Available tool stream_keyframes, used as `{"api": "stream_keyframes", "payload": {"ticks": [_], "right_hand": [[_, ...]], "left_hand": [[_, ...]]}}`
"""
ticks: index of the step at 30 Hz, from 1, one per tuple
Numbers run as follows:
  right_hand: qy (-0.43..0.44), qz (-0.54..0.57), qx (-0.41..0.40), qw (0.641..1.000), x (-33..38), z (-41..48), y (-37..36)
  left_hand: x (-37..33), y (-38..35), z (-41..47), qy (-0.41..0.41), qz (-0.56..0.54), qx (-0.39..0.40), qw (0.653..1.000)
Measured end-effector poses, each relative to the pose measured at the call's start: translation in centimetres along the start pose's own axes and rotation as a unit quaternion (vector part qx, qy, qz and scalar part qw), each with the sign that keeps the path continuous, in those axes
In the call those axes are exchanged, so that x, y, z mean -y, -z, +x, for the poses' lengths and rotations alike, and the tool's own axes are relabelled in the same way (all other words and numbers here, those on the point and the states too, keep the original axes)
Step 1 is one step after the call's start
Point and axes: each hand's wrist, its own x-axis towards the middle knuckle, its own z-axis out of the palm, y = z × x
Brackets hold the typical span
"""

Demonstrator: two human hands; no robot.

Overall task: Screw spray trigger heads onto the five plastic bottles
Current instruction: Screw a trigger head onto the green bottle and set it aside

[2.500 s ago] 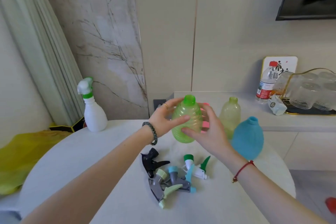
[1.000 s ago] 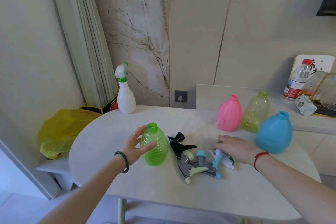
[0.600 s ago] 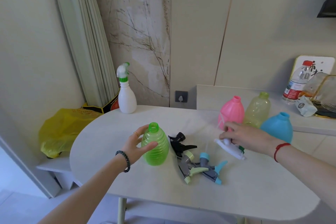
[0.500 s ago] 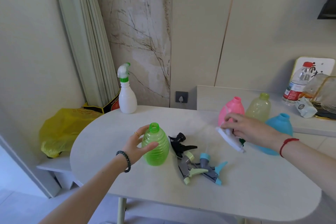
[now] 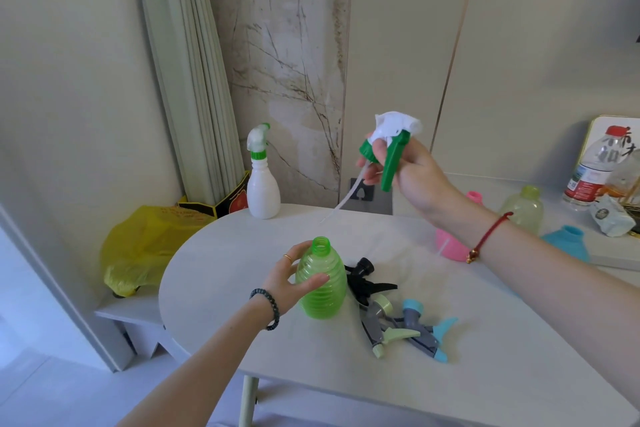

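My right grip (image 5: 412, 177) pinched the trigger head (image 5: 391, 139) above-right of the upright green bottle (image 5: 323, 284) (left grip (image 5: 291, 281) clasped it), tube slanting down-left.

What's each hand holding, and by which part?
Left hand grips the green bottle around its shoulder. Right hand holds the green-and-white spray head by its collar and neck.

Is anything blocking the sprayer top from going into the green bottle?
Nothing visible. The right hand holds the trigger head in the air, higher than the green bottle, whose mouth is open; the left hand grips only its side.
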Motion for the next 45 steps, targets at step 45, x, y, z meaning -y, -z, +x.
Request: {"api": "stream_keyframes", "payload": {"ticks": [45], "right_hand": [[-0.114, -0.125, -0.081, 0.982, -11.8, -3.6, -7.0]], "left_hand": [[0.0, -0.2, -0.2, 0.007, 0.028, -0.002, 1.000]]}}
